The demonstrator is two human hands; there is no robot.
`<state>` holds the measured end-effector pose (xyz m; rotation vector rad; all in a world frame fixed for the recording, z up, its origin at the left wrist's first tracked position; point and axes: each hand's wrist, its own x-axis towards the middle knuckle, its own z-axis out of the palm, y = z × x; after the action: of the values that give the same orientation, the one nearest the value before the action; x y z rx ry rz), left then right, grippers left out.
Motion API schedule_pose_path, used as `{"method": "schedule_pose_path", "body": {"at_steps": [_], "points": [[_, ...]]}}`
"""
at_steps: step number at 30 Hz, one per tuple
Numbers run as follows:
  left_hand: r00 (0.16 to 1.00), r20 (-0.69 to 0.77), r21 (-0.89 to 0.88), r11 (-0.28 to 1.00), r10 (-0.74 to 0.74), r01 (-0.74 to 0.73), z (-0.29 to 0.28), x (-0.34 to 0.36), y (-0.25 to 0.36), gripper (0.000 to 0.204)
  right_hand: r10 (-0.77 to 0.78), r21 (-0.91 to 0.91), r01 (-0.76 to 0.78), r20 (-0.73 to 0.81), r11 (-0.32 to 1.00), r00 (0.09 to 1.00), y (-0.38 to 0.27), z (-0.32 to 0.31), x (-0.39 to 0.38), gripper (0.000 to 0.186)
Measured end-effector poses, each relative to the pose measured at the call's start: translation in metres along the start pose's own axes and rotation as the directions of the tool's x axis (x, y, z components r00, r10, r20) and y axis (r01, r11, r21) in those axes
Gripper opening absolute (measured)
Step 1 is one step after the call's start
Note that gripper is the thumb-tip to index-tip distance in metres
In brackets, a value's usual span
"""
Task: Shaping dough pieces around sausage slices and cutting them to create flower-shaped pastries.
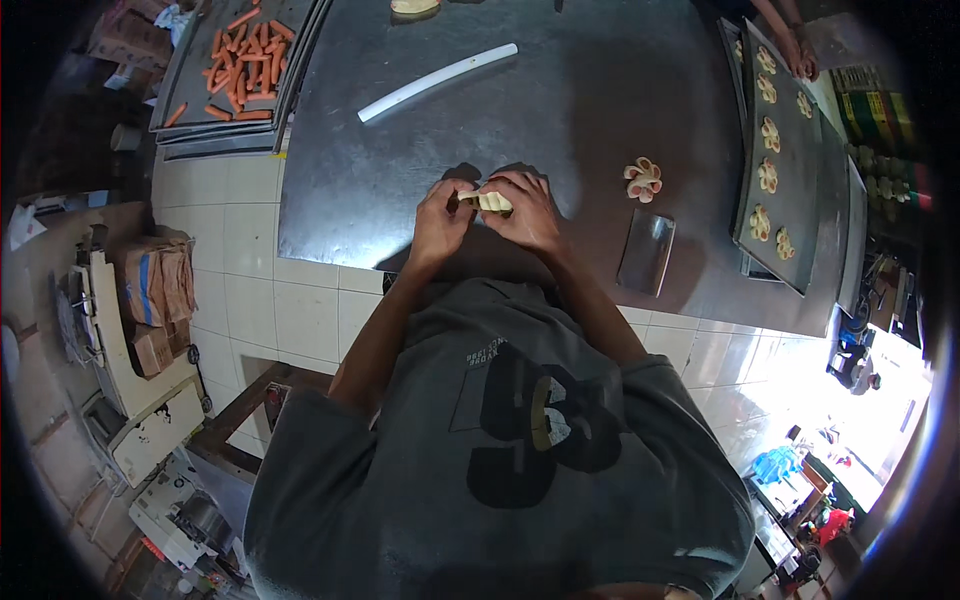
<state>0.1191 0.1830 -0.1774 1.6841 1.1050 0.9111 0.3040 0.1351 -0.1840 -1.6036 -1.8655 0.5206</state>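
Note:
Near the front edge of the dark metal table (340, 200), a small piece of pale dough (494, 202) is held between my hands. My left hand (440, 222) has its fingers pinched on the dough's left end, where a thin strip sticks out. Curled over the thicker, ridged part is my right hand (528, 212). Whether the dough wraps around anything is hidden by my fingers. To the right lies a flower-shaped dough piece with pinkish sausage slices (643, 179), and just below it a flat rectangular metal scraper (647, 252).
A long white tube (438, 82) lies beyond my hands. More dough (413, 7) sits at the far edge. Orange-red sausages (245, 75) fill a tray at far left. At right, a tray (800, 200) bears several flower-shaped pieces; another person's hands (798, 55) are beside it.

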Motion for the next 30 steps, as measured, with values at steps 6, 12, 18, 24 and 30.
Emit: {"method": "schedule_pose_path", "body": {"at_steps": [6, 12, 18, 24, 30], "points": [[0.983, 0.023, -0.026, 0.983, -0.183, 0.184, 0.005, 0.001, -0.014, 0.018, 0.067, 0.044, -0.066, -0.043, 0.997, 0.997, -0.003, 0.001, 0.003, 0.037], [0.985, -0.091, -0.143, 0.981, -0.146, 0.132, 0.003, -0.001, -0.017, 0.018, 0.07, -0.041, -0.073, -0.063, 0.996, 0.996, -0.013, -0.002, 0.004, 0.039], [0.927, -0.011, -0.262, 0.896, -0.375, 0.36, -0.004, 0.002, -0.016, 0.022, 0.04, 0.039, -0.037, -0.064, 0.999, 0.997, 0.0, 0.001, 0.001, 0.036], [0.948, 0.035, -0.17, 0.933, -0.316, 0.317, -0.001, 0.025, -0.026, 0.022, 0.044, 0.126, -0.037, -0.051, 0.991, 0.998, 0.001, -0.003, 0.003, 0.039], [0.979, 0.04, 0.027, 0.979, -0.202, 0.201, 0.005, 0.035, -0.016, 0.023, 0.117, 0.112, -0.104, -0.11, 0.988, 0.987, 0.002, 0.0, -0.008, 0.04]]}}
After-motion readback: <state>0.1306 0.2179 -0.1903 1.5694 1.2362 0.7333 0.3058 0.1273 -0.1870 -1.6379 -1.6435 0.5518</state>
